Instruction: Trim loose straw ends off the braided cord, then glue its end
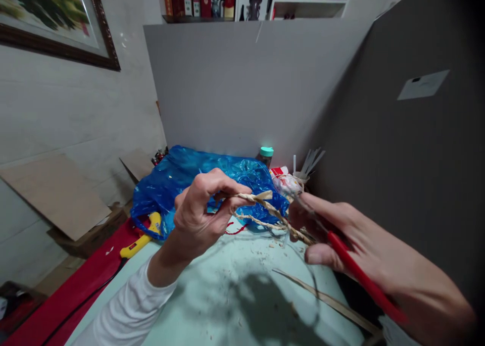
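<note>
My left hand (206,204) pinches the end of a twisted straw cord (278,215) between thumb and fingertips, above the table. A short flat end of the fibre sticks out past the pinch. The cord curves right toward my right hand (348,240), with a second thin strand looping below it. My right hand is wrapped round a red-handled tool (352,265) with a thin metal front part; blur hides its exact kind. Whether the right fingers also touch the cord is hard to see. A long flat strip of dry fibre (322,296) lies on the table beneath my right hand.
A crumpled blue plastic bag (170,177) covers the back of the pale green table (212,290), which carries fibre scraps. A yellow glue gun (142,237) lies at the left edge. Behind are a green-lidded jar (266,155), white sticks (310,161) and a grey panel (242,83).
</note>
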### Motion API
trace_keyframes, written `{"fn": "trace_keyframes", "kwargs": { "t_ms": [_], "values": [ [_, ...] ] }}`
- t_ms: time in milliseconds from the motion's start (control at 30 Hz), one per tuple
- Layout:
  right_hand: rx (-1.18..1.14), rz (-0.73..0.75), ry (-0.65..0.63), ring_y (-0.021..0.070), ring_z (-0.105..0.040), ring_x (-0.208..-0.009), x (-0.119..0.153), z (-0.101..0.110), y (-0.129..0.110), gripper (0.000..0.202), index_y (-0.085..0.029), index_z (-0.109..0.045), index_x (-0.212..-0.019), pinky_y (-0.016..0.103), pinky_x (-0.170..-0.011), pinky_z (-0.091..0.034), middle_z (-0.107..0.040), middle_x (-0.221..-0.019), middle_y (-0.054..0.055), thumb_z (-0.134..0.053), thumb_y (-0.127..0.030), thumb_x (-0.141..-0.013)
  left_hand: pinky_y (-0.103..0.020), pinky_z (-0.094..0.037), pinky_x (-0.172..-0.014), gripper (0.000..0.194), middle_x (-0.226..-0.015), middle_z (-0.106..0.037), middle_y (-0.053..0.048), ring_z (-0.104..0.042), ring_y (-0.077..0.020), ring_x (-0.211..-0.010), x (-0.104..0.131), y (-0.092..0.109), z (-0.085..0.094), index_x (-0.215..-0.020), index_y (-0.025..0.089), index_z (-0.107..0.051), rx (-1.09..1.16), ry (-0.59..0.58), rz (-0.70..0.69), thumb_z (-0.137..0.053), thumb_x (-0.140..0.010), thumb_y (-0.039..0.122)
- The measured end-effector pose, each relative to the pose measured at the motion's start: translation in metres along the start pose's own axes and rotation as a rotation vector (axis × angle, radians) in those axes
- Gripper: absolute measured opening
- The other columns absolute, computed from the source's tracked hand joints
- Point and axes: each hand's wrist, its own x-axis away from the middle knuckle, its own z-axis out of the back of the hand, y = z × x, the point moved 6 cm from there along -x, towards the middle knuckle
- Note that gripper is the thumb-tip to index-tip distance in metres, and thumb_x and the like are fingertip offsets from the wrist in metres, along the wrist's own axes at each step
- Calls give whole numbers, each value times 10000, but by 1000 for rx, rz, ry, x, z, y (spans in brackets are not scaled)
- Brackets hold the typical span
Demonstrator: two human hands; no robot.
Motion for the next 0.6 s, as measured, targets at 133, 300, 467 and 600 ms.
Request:
{"fn": "trace_keyframes", "kwargs": {
  "t_ms": [133,300,467,600],
  "values": [
    [4,-13,-183,211,-556,-679,3,-16,4,492,-239,-668,-924,322,-628,-470,-607,-750,35,-611,-707,-782,-284,-543,-582,165,-790,-744,-3,-664,-135,-682,0,-4,-1,-857,233,-621,42,-15,178,-754,-815,145],
    [76,-12,-235,201,-546,-683,5,-18,8,457,-235,-659,-939,300,-617,-444,-591,-733,16,-634,-665,-789,-292,-590,-601,134,-783,-729,-19,-704,-156,-701,0,-5,-4,-837,228,-636,76,-44,305,-755,-814,168],
    [77,16,-261,148,-482,-610,1,-20,-4,423,-212,-631,-882,274,-581,-387,-539,-682,-18,-640,-628,-813,-262,-581,-599,211,-784,-669,8,-714,-145,-710,4,-6,-8,-898,225,-608,187,-50,261,-759,-799,116],
    [29,21,-256,117,-433,-560,-2,-20,-9,426,-206,-633,-816,254,-529,-350,-503,-624,-42,-674,-630,-785,-250,-603,-672,411,-818,-652,47,-715,-124,-739,7,-6,-11,-1072,280,-548,338,-64,207,-754,-789,63]
  ]
}}
